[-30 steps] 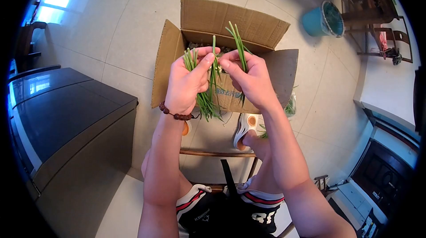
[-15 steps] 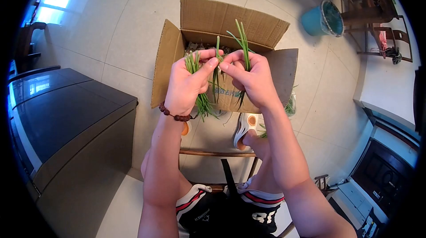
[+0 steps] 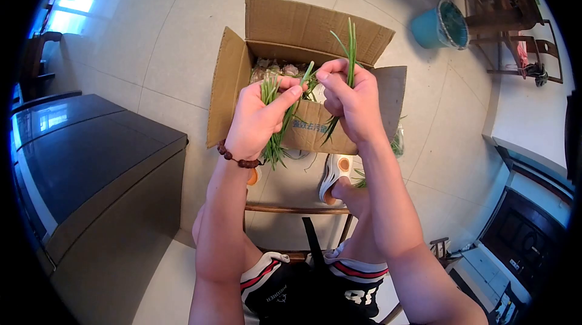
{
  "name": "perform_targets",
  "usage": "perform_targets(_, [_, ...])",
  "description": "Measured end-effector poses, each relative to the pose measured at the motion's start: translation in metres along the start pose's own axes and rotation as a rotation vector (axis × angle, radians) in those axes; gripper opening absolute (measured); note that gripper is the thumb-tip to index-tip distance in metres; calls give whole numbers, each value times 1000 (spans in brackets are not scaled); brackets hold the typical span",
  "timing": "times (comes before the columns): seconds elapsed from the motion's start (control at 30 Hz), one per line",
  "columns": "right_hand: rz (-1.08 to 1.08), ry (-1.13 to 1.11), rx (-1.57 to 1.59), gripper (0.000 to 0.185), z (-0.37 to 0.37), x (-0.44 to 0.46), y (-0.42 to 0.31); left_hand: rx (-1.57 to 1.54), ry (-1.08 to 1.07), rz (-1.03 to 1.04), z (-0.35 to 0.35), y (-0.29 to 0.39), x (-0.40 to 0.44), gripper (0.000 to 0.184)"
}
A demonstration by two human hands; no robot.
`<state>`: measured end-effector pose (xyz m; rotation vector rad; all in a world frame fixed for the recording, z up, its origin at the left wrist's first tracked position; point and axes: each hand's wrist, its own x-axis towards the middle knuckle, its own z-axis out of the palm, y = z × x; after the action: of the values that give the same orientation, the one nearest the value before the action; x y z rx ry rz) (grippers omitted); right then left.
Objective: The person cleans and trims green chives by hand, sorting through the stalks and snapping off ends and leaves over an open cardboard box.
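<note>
My left hand (image 3: 257, 116), with a dark beaded bracelet on its wrist, is closed round a bunch of green chives (image 3: 276, 150). One stalk sticks up between its thumb and forefinger. My right hand (image 3: 357, 98) is closed on a few longer chives (image 3: 351, 43), which stand upright above the fist and hang out below it. The fingertips of the two hands are slightly apart. Both hands are over an open cardboard box (image 3: 321, 16) with blue printing on its near side. Inside lie scraps, partly hidden by the hands.
A dark, glossy cabinet-like block (image 3: 103, 161) stands at the left. A blue bucket (image 3: 433, 25) with a plastic liner is at the upper right, beside wooden furniture (image 3: 503, 19). More greens in a clear bag (image 3: 397, 143) lie right of the box, near my shoe (image 3: 335, 176).
My right hand has moved a little right, away from the left, with its chives. The stalk at my left fingertips now leans right, and more of the box's contents shows.
</note>
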<state>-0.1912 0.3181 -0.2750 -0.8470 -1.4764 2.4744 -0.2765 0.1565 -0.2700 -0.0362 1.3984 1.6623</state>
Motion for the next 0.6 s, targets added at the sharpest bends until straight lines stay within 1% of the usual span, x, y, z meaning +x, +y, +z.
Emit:
perform_targets(0.17, [-44,59,52,8,-5,4,-3,41,-16,-17,-2,0,-1,12])
perform_targets(0.23, [-72,136,144,7,-11,6,-7,46,-19,-16,-3,-2,-1,12])
perform_targets(0.27, [-82,137,170,8,-15,7,-8,51,-20,-12,-4,-3,-1,11])
perform_targets(0.3, [-83,138,169,8,-18,8,-9,56,-21,-8,-4,-3,0,10])
perform_targets(0.37, [-82,207,172,8,-21,10,-10,53,-16,-9,-5,-4,-1,10])
perform_targets(0.4, [-53,205,122,12,-21,9,-10,51,-10,-9,-6,-4,0,9])
perform_targets(0.43, [-53,205,122,12,-20,9,-9,51,-10,-9,-6,-4,0,9])
perform_targets(0.5, [-3,142,-171,19,-13,8,-6,58,-7,7,-6,-5,1,9])
perform_targets(0.53, [7,121,-211,22,-9,6,-5,58,-7,7,-6,-5,1,9])
perform_targets(0.6, [9,88,-256,22,-3,6,-3,-2,-2,-2,-5,-3,0,8])
